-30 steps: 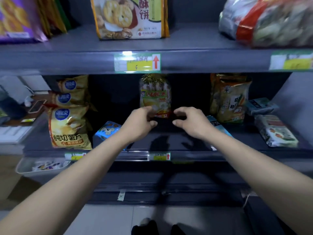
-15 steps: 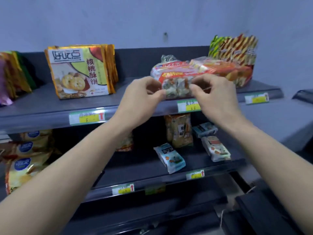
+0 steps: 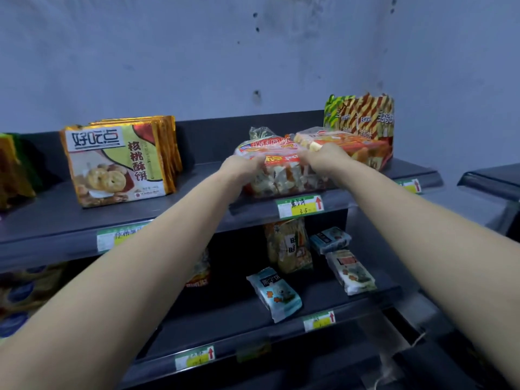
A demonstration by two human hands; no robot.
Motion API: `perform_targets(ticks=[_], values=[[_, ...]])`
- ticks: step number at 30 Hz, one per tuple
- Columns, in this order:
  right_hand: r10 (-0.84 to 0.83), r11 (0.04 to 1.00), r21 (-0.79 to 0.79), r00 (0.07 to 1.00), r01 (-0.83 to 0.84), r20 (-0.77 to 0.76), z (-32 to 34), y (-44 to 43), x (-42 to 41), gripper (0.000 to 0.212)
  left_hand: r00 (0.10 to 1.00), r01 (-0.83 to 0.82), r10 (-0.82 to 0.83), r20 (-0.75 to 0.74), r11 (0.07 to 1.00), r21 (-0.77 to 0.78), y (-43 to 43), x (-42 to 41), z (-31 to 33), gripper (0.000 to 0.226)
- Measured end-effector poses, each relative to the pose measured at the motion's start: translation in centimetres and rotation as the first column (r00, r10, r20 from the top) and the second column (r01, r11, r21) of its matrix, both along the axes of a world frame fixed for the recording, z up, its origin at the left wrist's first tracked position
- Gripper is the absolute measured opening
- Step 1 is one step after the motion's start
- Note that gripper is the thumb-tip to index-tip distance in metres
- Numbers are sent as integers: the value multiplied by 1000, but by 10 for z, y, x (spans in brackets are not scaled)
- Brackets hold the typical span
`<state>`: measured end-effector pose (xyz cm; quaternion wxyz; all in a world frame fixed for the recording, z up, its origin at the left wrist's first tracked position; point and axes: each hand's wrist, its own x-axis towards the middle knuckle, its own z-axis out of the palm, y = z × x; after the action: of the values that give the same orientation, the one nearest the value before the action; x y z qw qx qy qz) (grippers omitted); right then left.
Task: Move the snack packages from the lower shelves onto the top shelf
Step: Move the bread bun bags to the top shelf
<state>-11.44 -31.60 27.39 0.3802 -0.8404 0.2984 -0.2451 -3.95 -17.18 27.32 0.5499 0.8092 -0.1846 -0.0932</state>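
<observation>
Filling the top of the picture is a big grey-blue wall [image 3: 168, 52] with dark spots on it. Under it runs the long grey top shelf [image 3: 50, 215], from the left edge almost to the right edge. Below that, in the lower middle, is the lower shelf [image 3: 332, 304], dark and in shadow. Two bare arms reach up from the bottom corners and meet in the middle of the picture.

On the top shelf, left of the middle, a row of walnut cookie packs [image 3: 118, 164] stands upright. Near the right end, striped snack packs [image 3: 360, 114] stand at the back. An orange cracker bag [image 3: 363, 149] lies flat in front of them.

In the middle, a see-through rice cracker bag [image 3: 284, 173] with red print sits on the front part of the top shelf, just beside the orange one. The left hand [image 3: 243, 167] grips its left end with curled fingers. The right hand [image 3: 327, 157] grips its right end the same way.

On the lower shelf a yellow snack bag [image 3: 287, 246] stands upright. To its right lie a small blue pack [image 3: 330, 239] and a white pack [image 3: 351, 273]. Another small blue pack [image 3: 274, 294] lies near the front edge.

A green and yellow price tag [image 3: 299, 206] sticks to the top shelf's front edge, right under the held bag.
</observation>
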Motion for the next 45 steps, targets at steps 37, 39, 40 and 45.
perform_targets(ticks=[37, 39, 40, 45], values=[[149, 878, 354, 886, -323, 438, -105, 188, -69, 34, 931, 37, 48, 361, 974, -225, 237, -44, -88, 35], [138, 879, 364, 896, -307, 423, -138, 200, -77, 35, 929, 34, 28, 370, 987, -160, 256, -54, -115, 37], [133, 881, 371, 905, -295, 404, -154, 205, -81, 36, 932, 41, 1, 362, 993, -109, 263, -57, -129, 38], [141, 881, 413, 961, -232, 239, -214, 230, -86, 41, 981, 96, -113, 157, 989, 112, 285, -52, -189, 38]])
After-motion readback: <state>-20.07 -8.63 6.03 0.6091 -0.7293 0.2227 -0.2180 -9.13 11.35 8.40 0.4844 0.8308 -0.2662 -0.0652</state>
